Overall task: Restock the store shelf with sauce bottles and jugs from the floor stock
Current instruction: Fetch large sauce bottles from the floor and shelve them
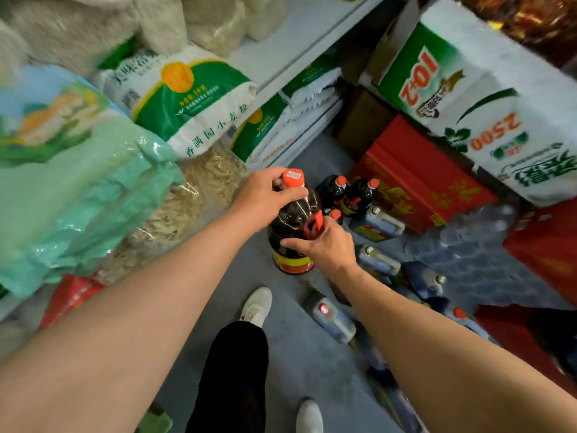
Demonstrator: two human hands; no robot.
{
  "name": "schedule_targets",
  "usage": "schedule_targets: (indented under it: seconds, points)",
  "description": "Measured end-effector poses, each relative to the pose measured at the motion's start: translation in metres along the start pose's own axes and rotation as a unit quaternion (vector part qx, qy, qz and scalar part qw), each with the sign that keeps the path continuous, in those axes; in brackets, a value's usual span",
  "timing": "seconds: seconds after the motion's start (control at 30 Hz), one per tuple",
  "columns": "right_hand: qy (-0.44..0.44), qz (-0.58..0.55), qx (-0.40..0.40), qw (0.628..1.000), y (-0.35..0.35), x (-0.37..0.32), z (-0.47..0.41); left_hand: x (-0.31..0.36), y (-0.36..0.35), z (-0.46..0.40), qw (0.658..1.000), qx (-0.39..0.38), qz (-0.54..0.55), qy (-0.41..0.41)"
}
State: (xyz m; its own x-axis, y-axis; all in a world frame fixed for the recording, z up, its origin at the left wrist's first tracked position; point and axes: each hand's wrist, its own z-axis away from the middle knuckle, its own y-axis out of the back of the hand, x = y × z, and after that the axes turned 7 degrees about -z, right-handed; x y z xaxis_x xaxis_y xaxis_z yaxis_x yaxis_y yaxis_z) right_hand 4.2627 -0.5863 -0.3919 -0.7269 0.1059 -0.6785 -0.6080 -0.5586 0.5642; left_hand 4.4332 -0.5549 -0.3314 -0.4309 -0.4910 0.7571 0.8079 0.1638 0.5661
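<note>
Near the middle of the frame I hold a big dark jug (292, 226) with both hands; my left hand (265, 198) is curled round its neck just under the orange cap (293, 178), thumb across the front; my right hand (324, 245) has its fingers hooked round the red handle (313, 225) on the jug's side, the forefinger stretched across the dark body above the red and yellow label (292, 264); whether the jug's base touches the grey floor (296, 354) I cannot tell. Just right of the jug stand smaller dark bottles (346, 192) with orange caps; below them, toward the lower right, pale square jugs (379, 223) stand and lie in a loose row along the floor. On the left of the frame, sacks are piled; a green and white flour sack (190, 98) lies in the upper left on top. The white shelf edge (299, 57) runs across the upper middle. Red cartons (421, 179) sit at right of centre under a large white and green sack (484, 98). My white shoes (257, 306) show at the bottom.
</note>
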Motion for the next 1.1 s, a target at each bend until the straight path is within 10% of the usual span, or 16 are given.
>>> schedule_targets:
  seconds: [0.53, 1.1]
  points:
    - [0.232, 0.024, 0.023, 0.972, 0.154, -0.140, 0.255, 0.189, 0.128, 0.291, 0.970, 0.224, -0.024, -0.088]
    - [0.443, 0.003, -0.081, 0.893, 0.078, -0.328, 0.459, 0.185, 0.317, 0.534, 0.891, 0.447, -0.063, -0.043]
